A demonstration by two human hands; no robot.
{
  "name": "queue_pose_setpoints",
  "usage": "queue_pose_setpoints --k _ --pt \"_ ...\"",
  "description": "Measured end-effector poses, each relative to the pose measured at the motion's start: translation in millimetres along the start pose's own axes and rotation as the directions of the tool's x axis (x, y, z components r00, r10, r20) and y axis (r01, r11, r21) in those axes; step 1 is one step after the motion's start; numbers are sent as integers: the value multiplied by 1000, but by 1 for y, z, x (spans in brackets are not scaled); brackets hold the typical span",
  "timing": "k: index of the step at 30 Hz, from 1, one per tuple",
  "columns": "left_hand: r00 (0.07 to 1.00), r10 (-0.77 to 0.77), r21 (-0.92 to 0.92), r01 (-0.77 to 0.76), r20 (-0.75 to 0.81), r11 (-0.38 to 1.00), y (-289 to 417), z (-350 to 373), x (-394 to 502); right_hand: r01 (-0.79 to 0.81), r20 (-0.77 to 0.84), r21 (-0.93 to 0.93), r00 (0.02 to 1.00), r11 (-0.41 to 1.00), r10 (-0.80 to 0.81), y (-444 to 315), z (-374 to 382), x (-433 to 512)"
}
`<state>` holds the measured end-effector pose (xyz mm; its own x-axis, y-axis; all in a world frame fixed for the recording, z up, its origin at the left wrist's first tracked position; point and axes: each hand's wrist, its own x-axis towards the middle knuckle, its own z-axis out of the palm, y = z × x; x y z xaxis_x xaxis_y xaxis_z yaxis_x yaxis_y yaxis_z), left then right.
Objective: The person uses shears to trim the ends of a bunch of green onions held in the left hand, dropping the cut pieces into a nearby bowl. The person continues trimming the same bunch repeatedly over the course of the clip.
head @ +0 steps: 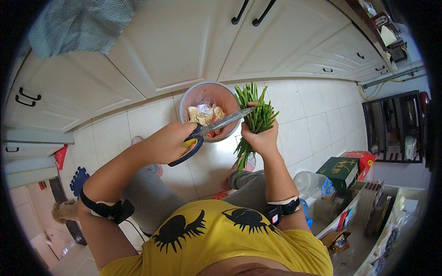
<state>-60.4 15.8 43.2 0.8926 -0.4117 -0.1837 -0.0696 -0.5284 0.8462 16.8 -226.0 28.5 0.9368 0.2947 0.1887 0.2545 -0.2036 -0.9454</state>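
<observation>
My left hand grips a pair of scissors with dark blue and yellow handles. Their metal blades point right, and the tips meet a bunch of thin green vegetable stems. The bunch is held in my right hand, cut-looking ends up and thinner ends hanging below the fist. Beneath the blades stands a round waste bin with a grey rim and a pinkish liner. Crumpled beige paper and a red wrapper lie inside it. Whether the blades are around any stem cannot be made out.
Cream cabinets with black handles run behind the bin. On the right are a clear plastic jug, a dark green box, an open drawer and a black rack. A furry animal is at lower left.
</observation>
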Motion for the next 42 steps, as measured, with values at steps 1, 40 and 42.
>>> queue_pose_setpoints --k 1,40,42 --pt "999 31 -15 -31 -7 999 0 1 -1 5 -9 -2 1000 1000 -5 0 0 0" --pt "851 38 -495 -340 -523 800 76 31 84 -87 38 200 996 976 81 16 -6 -2" --pt "846 38 -472 -333 -532 816 74 33 86 -112 50 193 993 975 104 16 -6 -2"
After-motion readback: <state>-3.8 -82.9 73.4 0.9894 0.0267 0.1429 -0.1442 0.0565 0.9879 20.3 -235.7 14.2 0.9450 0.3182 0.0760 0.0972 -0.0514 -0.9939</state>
